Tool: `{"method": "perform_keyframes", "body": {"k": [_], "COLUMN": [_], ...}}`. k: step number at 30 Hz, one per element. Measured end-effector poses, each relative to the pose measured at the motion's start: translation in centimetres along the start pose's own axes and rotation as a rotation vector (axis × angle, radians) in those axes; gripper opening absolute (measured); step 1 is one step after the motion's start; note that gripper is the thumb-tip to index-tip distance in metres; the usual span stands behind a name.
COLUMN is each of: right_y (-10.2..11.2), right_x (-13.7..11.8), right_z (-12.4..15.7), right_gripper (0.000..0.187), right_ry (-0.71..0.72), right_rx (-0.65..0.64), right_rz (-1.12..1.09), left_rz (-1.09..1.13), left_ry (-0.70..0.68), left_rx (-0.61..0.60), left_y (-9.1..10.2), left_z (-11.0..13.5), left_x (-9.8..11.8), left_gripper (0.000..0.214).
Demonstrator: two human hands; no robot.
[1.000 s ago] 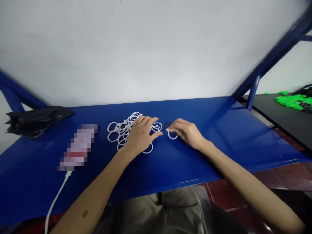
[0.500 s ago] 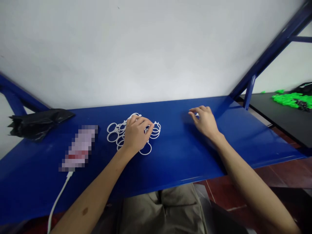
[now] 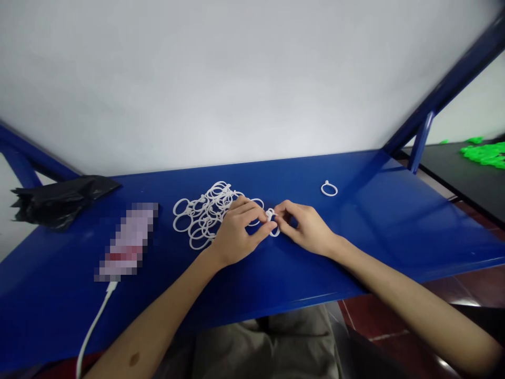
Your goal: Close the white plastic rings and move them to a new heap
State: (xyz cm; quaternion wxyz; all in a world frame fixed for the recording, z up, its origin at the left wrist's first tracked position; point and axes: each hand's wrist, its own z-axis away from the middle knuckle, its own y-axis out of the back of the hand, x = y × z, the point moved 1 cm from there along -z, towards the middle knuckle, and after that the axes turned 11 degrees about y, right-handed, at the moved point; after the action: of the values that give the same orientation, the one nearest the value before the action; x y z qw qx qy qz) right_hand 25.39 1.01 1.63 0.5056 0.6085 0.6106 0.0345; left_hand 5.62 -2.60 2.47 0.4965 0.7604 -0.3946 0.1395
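Observation:
Both hands meet over the blue table [image 3: 300,273], fingertips pinched on one white ring [image 3: 275,231] that has a small knob on its rim. My left hand [image 3: 240,231] closes thumb and fingers on the ring's knob side. Opposite it, my right hand [image 3: 305,227] pinches the same ring, partly covering it. A pile of similar white rings [image 3: 201,223] lies just left of my left hand, which hides part of it. Farther right, beyond my right hand, a single white ring [image 3: 329,189] lies flat by itself.
A phone-like slab, blurred out [image 3: 128,239], lies at the left with a white cable [image 3: 92,323] plugged in. Behind it is a crumpled black plastic bag [image 3: 65,200]. Blue frame bars [image 3: 422,139] rise at the sides. Bright green pieces [image 3: 485,153] lie on a black table at right.
My right hand has come left to meet my left hand, leaving a single ring on the table at right. My left hand has moved right from the pile; both now hold a ring.

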Motion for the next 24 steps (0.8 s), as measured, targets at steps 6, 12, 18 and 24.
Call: {"method": "perform_keyframes", "body": {"k": [6,12,18,24], "right_y": [0.0,-0.1,-0.1,2.3], "right_x": [-0.6,-0.8,-1.0,1.9], "right_z": [0.0,0.4,0.5,-0.4], "right_gripper": [0.01,0.018,0.022,0.022], "right_ry": [0.172,0.28,0.352,0.169], "right_rx": [-0.014,-0.034,-0.11,0.205], "right_rz": [0.045,0.08,0.107,0.296], "left_rz": [0.083,0.069,-0.027,-0.354], "left_ry": [0.122,0.052,0.048,0.027], "left_rx": [-0.018,-0.006,-0.057,-0.011], "left_y": [0.3,0.1,-0.3,-0.4], "left_z": [-0.2,0.0,0.2,0.0], "left_x": [-0.6,-0.7,-1.4,-2.2], "left_gripper": [0.018,0.016,0.002,0.032]}}
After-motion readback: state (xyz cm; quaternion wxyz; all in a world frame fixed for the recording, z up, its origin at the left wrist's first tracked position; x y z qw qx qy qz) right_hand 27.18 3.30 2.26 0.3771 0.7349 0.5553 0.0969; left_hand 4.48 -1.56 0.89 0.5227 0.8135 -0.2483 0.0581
